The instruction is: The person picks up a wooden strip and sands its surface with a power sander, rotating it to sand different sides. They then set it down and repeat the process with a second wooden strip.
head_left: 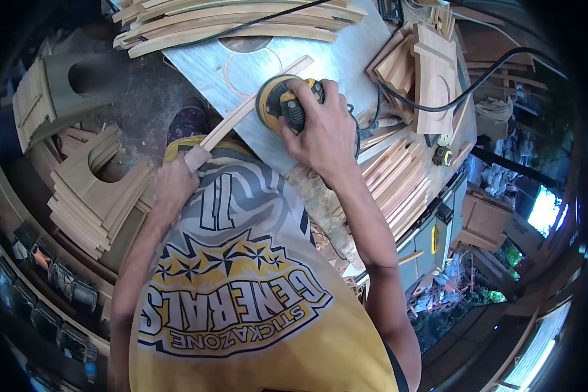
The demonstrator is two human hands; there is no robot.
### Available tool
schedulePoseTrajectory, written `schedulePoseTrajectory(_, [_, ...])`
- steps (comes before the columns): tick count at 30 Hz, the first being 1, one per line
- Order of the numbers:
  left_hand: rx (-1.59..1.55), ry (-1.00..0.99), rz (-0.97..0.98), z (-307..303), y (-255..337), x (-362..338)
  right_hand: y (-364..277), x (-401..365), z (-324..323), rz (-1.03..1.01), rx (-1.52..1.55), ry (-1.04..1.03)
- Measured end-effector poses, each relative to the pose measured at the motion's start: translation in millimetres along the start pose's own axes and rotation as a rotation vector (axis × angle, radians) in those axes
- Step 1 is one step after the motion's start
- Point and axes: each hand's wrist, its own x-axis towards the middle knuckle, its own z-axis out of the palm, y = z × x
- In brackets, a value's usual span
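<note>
My right hand (323, 134) is wrapped over the top of a yellow and black orbital sander (277, 104), its fingers curled round the body. Under the sander's pad runs a narrow wooden strip (227, 125), slanting from my lap up onto the grey-white worktop (333, 36). My left hand (175, 186) grips the near end of this strip close to my body, and a wider pale piece shows at the fingertips. Part of the strip is hidden beneath the sander; its far end sticks out beyond it.
Curved wooden slats (242, 27) lie stacked at the worktop's back. Shaped boards (434, 85) and thin strips (398, 179) are piled to the right, near a yellow tape measure (442, 155). A black cable (483, 75) loops across there. Cut-out panels (101, 189) stand at left.
</note>
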Motion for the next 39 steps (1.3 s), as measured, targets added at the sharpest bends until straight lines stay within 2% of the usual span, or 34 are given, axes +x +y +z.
schedulePoseTrajectory(3, [0.000,0.005,-0.002,-4,3,-1,4,4,5,-0.068,0.005,0.072])
schedulePoseTrajectory(9, [-0.033,0.013,-0.005,-6,5,-2,20,11,4,-0.040,-0.053,0.120])
schedulePoseTrajectory(14, [-0.041,0.025,0.016,-4,4,0,25,12,-1,0.016,-0.050,0.066])
schedulePoseTrajectory(24, [-0.068,0.004,0.029,2,-3,4,-2,1,3,-0.079,0.015,-0.022])
schedulePoseTrajectory(33, [-0.165,0.025,0.004,-18,-1,-3,62,40,-8,0.101,-0.052,0.114])
schedulePoseTrajectory(34, [-0.174,0.040,-0.009,-27,0,-7,70,42,-12,0.124,-0.038,0.115])
schedulePoseTrajectory(36, [-0.082,0.210,0.047,-37,-7,-13,74,41,-11,0.110,-0.057,0.204])
schedulePoseTrajectory(38, [0.012,0.290,0.079,-64,3,-28,67,32,-10,0.191,-0.064,0.145])
schedulePoseTrajectory(39, [-0.083,0.349,0.089,-74,5,-31,63,29,-11,0.227,-0.039,0.126])
